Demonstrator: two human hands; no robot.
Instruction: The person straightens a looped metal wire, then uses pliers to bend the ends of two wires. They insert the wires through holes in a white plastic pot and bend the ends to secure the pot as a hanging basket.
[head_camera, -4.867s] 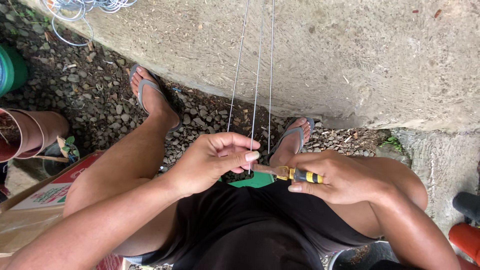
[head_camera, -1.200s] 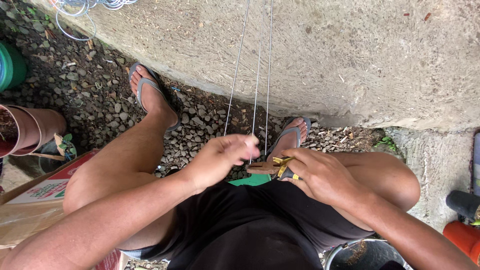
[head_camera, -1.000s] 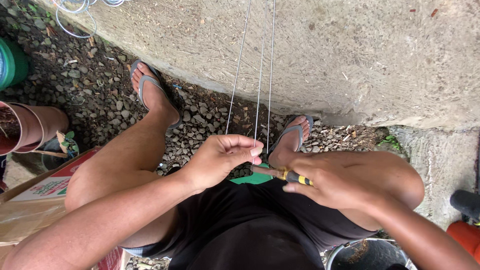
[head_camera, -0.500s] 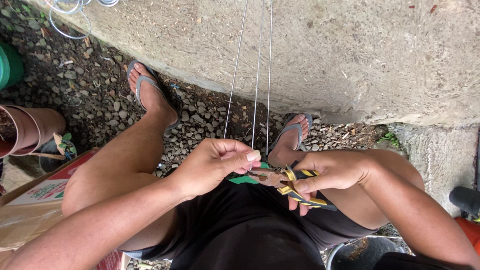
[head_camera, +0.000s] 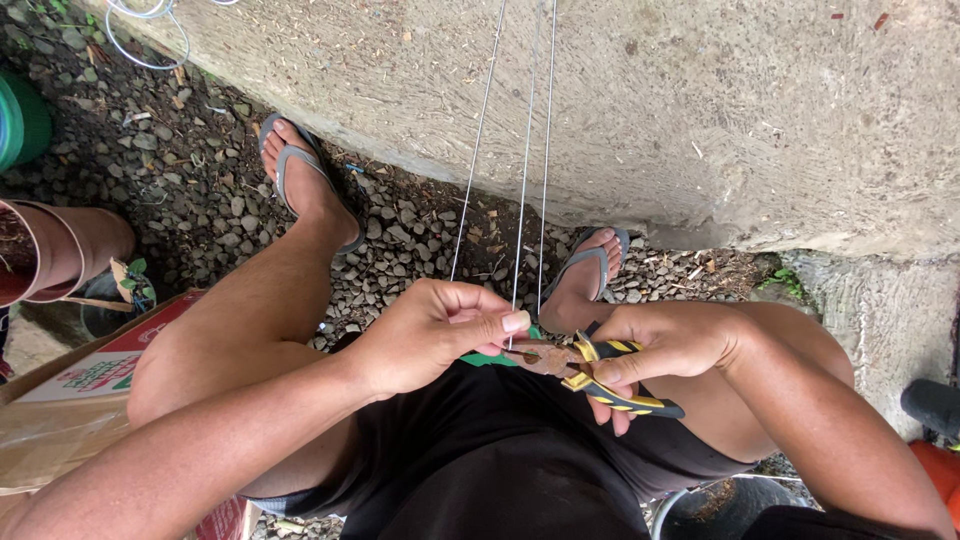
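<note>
Down by the knees, the left hand (head_camera: 430, 335) pinches the thin grey steel wires (head_camera: 527, 180) where they meet, while the right hand (head_camera: 665, 345) is clamped on yellow-and-black-handled pliers (head_camera: 590, 372), nose at the wire ends; any twisting looks barely begun.

Thin bare metal wires (head_camera: 527, 160), smooth and dull grey, run taut up from the fingers (head_camera: 512, 323) of the left hand (head_camera: 430, 335). The pliers (head_camera: 590, 375) in the right hand (head_camera: 665, 345) have rusty brown metal at the tip beside those fingers and glossy yellow-and-black plastic handles. Beyond the fingers stands a rough, matt concrete wall (head_camera: 700, 110), with coarse grey gravel (head_camera: 400, 240) at its foot. Below the hands lie matt black cloth shorts (head_camera: 500, 460). Far left of the fingers sits a brown cardboard box (head_camera: 60, 400).
</note>
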